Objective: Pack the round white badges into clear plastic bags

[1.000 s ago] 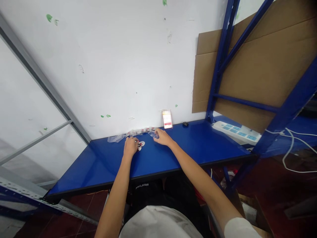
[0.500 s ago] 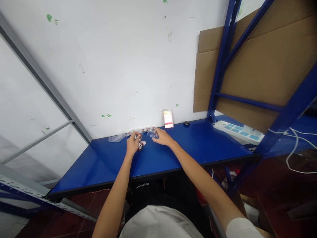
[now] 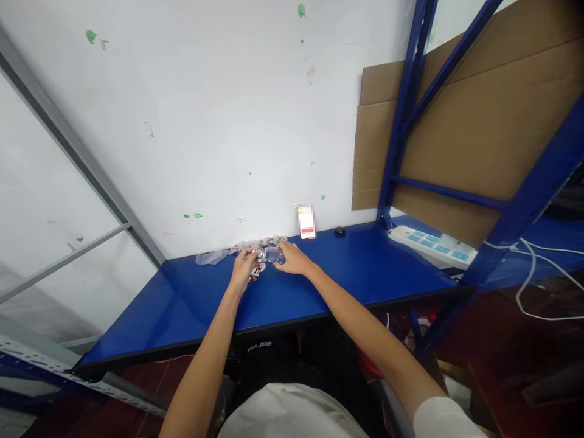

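Blue is covering the counter (image 3: pixel 356 274), and I am placing everything by the lit panel (image 3: pixel 306 221) leaning on the wall. Left of the panel and nearer me, the left hand (image 3: pixel 243 266) is pinching a shiny round piece (image 3: pixel 261 255) between thumb and fingers, seemingly by its edge to leave the face uncovered. Just nearer than the panel, the right hand (image 3: pixel 293 258), partly curled, is pinching a clear bag (image 3: pixel 274 255), probably to steady the limp film. Bagged pieces (image 3: pixel 274 241) are lining the wall left of the panel, likely to leave working room. Printed discs (image 3: pixel 260 269) are lying partly hidden beside the left hand. Glare is obscuring the bag's mouth; I cannot tell whether piece and bag are touching.
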Demonstrator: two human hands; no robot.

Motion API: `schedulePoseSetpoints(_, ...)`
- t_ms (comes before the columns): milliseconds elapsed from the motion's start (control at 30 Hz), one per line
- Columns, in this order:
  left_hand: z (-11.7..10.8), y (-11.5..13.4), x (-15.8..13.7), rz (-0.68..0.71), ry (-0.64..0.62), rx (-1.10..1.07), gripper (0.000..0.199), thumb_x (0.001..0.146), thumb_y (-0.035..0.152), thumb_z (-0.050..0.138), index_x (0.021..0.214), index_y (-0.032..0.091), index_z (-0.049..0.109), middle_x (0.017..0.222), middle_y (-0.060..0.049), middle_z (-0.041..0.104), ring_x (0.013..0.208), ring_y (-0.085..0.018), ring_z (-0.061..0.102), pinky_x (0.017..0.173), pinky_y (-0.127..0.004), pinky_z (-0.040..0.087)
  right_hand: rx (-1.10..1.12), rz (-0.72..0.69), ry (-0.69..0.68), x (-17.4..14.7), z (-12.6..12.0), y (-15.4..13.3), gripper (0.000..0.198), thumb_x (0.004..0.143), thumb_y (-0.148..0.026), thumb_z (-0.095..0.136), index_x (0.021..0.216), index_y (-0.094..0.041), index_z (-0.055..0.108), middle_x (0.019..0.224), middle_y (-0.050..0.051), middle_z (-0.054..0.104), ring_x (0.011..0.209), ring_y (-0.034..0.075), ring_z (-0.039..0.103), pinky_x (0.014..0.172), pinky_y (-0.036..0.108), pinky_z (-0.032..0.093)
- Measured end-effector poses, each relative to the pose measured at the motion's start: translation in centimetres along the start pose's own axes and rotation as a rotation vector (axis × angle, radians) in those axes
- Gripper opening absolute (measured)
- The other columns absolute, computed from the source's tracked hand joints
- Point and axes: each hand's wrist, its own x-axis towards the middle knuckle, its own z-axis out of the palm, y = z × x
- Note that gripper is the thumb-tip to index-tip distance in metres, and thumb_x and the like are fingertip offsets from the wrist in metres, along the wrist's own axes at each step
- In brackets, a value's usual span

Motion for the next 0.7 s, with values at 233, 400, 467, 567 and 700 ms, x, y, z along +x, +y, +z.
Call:
schedulePoseSetpoints(233, 0.2, 0.4, -0.5, 0.000, -0.059, -0.026, 0.046, 0.077, 0.051, 0.090, 0.098, 0.018, 0.066, 0.095, -0.004, 0.073, 0.089, -0.021, 0.077, 0.090, -0.038, 0.063, -0.039, -0.011, -0.015, 0.0, -0.4, -0.4, 0.043, 0.086, -0.038, 0.080, 0.113, -0.022, 0.050, 0.109, 0.007, 0.068, 0.104, 0.028, 0.065, 0.093, 0.041, 0.045)
schedulePoseSetpoints(400, -0.9, -0.1, 0.1, 0.047, 0.059, 0.046, 0.053, 0.071, 0.056, 0.093, 0.100, 0.015, 0.077, 0.100, -0.010, 0.078, 0.090, -0.022, 0.074, 0.074, -0.029, 0.057, -0.093, -0.032, -0.025, 0.0, -0.6, -0.7, 0.047, 0.084, -0.038, 0.083, 0.115, -0.021, 0.052, 0.115, 0.011, 0.068, 0.111, 0.031, 0.063, 0.096, 0.043, 0.045)
schedulePoseSetpoints(467, -1.1, -0.1, 0.2, 0.010, 0.078, 0.054, 0.053, 0.070, 0.056, 0.094, 0.099, 0.013, 0.080, 0.095, -0.011, 0.079, 0.083, -0.021, 0.074, 0.069, -0.027, 0.055, -0.094, -0.046, -0.024, -0.1, -0.6, -0.9, 0.048, 0.085, -0.038, 0.083, 0.118, -0.020, 0.053, 0.118, 0.012, 0.067, 0.113, 0.031, 0.063, 0.097, 0.044, 0.045)
schedulePoseSetpoints(567, -1.1, -0.1, 0.0, -0.078, 0.059, 0.024, 0.051, 0.069, 0.054, 0.095, 0.093, 0.012, 0.080, 0.089, -0.012, 0.078, 0.077, -0.021, 0.074, 0.068, -0.029, 0.056, -0.094, -0.054, 0.009, -0.1, -0.5, -1.1, 0.052, 0.086, -0.041, 0.082, 0.124, -0.020, 0.053, 0.125, 0.014, 0.066, 0.118, 0.033, 0.061, 0.099, 0.045, 0.045)
schedulePoseSetpoints(700, -1.0, 0.1, -0.1, -0.118, 0.043, 0.038, 0.051, 0.069, 0.056, 0.095, 0.089, 0.012, 0.079, 0.081, -0.011, 0.077, 0.074, -0.022, 0.075, 0.063, -0.027, 0.056, -0.101, -0.066, 0.023, -0.1, -0.3, -1.1, 0.059, 0.086, -0.046, 0.083, 0.130, -0.020, 0.052, 0.129, 0.016, 0.065, 0.123, 0.034, 0.059, 0.102, 0.047, 0.045)
